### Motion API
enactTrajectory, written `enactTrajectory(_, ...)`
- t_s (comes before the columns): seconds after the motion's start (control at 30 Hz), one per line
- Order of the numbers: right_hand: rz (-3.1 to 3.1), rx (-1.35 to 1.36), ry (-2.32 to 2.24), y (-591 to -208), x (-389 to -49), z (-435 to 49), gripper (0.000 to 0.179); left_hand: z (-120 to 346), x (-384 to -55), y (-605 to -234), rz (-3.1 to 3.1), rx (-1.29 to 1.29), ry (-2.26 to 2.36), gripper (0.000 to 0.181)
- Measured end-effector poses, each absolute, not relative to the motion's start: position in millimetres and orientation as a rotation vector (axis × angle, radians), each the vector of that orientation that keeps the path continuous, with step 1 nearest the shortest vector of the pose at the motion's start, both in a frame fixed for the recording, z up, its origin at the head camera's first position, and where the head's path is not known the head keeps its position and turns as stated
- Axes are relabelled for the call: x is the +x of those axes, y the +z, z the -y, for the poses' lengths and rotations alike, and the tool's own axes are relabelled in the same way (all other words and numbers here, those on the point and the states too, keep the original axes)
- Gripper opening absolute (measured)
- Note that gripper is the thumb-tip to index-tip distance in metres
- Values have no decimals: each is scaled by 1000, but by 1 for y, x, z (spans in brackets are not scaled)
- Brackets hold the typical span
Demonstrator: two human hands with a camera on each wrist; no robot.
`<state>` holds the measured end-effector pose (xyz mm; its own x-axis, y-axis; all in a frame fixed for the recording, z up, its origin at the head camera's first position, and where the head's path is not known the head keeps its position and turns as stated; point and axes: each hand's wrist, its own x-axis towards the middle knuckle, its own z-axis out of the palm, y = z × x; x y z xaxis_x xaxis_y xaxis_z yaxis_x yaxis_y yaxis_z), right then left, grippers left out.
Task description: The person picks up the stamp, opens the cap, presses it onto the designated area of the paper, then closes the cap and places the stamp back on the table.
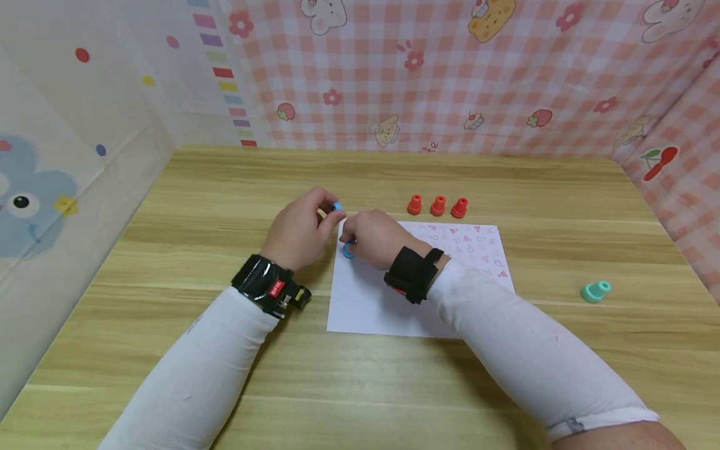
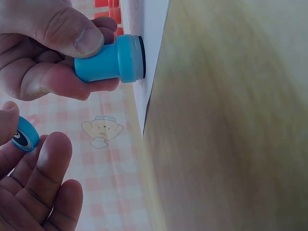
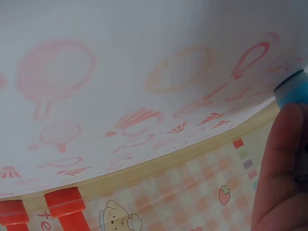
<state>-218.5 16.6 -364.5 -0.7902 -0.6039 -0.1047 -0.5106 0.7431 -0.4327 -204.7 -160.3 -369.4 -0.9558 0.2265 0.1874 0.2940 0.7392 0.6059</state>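
My right hand grips a blue toy stamp by its handle. The stamp's dark-edged face points down, right at the upper left part of a white sheet of paper. Between thumb and finger, my left hand pinches a small round blue cap with a dark and white pattern on it. This hand is held just left of the paper's corner. Rows of red and pink prints, some shaped like paddles and shuttlecocks, cover the upper part of the sheet.
Three red stamps stand in a row behind the paper. A teal stamp lies tilted on the wooden table, to the right. A pink checked curtain hangs along the table's back edge.
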Motion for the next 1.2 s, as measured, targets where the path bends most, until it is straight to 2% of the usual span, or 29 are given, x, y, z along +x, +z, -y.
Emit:
enactTrajectory(0.4, -2691, -774, -701, -358, -218, -27, 19, 159, -206, -369, 2841, -430, -1039, 30)
enactTrajectory(0.63, -2624, -406, -1123, -334, -218, -52, 22, 158, -207, -368, 2831, -430, -1099, 30)
enactTrajectory(0.8, -2537, -210, -1369, -331, -216, -69, 21, 156, -205, -368, 2814, -436, -1193, 27)
enactTrajectory(1.2, -2127, -107, -1842, -343, -197, -83, 18, 143, -193, -368, 2707, -604, -1636, 33)
